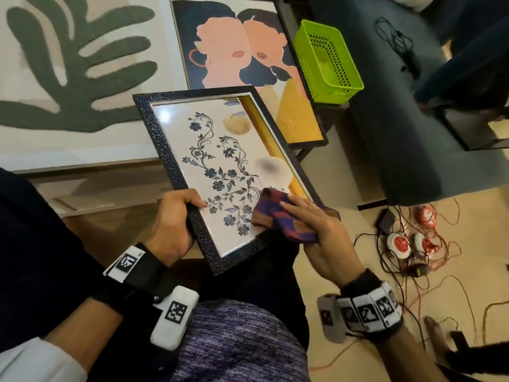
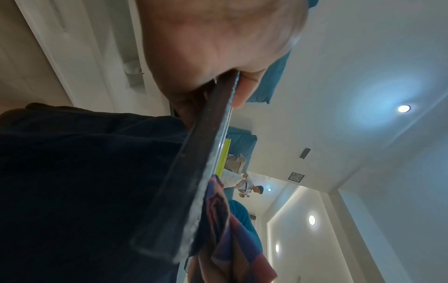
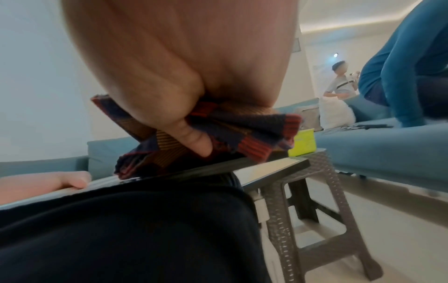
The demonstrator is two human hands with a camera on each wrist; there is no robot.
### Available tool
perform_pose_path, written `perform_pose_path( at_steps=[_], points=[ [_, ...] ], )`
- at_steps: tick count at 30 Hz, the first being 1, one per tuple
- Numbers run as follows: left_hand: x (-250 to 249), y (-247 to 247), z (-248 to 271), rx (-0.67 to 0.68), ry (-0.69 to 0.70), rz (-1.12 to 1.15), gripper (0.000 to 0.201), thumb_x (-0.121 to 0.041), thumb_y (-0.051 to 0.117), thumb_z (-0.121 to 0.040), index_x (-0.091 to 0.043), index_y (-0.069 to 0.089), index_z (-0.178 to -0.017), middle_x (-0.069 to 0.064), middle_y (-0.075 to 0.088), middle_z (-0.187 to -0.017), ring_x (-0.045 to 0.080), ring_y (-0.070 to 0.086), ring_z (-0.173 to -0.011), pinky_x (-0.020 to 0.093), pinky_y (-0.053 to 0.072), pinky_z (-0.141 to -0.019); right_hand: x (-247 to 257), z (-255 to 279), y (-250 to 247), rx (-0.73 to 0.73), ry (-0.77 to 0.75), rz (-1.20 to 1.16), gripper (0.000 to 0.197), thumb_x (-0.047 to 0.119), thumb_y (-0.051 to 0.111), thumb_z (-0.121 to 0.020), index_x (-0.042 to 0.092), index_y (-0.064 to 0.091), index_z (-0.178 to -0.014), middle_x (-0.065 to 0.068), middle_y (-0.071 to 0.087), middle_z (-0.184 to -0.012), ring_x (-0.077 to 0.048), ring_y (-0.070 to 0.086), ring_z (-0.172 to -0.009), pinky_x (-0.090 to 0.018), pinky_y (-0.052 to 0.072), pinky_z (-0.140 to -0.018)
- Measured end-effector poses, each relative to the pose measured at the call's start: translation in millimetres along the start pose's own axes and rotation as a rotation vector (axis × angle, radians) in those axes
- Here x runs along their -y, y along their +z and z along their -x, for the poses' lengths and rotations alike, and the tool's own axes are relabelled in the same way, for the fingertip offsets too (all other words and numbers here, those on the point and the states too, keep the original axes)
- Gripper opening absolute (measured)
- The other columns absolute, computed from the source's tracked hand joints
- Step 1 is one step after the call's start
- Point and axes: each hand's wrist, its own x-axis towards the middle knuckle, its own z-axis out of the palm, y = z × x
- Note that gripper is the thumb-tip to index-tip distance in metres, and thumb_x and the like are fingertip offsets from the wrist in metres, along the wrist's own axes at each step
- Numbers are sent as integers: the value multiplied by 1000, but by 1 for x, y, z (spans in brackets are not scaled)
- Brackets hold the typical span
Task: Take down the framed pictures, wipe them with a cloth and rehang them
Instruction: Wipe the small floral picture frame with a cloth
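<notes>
A black-framed floral picture (image 1: pixel 217 164) rests tilted on my lap, glass up. My left hand (image 1: pixel 176 213) grips its left edge, thumb on the glass; seen edge-on in the left wrist view, the frame (image 2: pixel 194 172) is clamped in that hand (image 2: pixel 218 57). My right hand (image 1: pixel 316 224) holds a folded red, purple and brown cloth (image 1: pixel 278 213) and presses it on the glass at the frame's lower right corner. In the right wrist view the thumb pins the cloth (image 3: pixel 230 130) against the frame (image 3: pixel 218 166).
Two larger pictures lie ahead: a green leaf print (image 1: pixel 68 73) and a two-faces print (image 1: pixel 242 59) on a dark stool (image 3: pixel 315 201). A green basket (image 1: pixel 327 62) sits on it too. Blue sofa (image 1: pixel 413 119) on the right, cables and reels (image 1: pixel 413 238) on the floor.
</notes>
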Motion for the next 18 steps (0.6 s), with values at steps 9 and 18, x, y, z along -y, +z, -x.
perform_pose_path(
  at_steps=[9,18],
  points=[
    [-15,3,-3,-3,-5,-26,35,-6,43,-93,-6,72,-112,13,78,-107,32,75,-87,44,63,-87,30,15,23,91,-196,-114,59,14,71,-90,33,55,-144,14,41,-157,-5,26,-150,-43,25,-124],
    [-38,5,-14,-14,-80,-29,27,-7,52,-100,-8,72,-117,16,79,-114,35,78,-97,48,66,-80,32,17,23,115,-270,-41,48,32,65,-94,28,58,-141,13,43,-155,-5,27,-150,-41,23,-124]
  ],
)
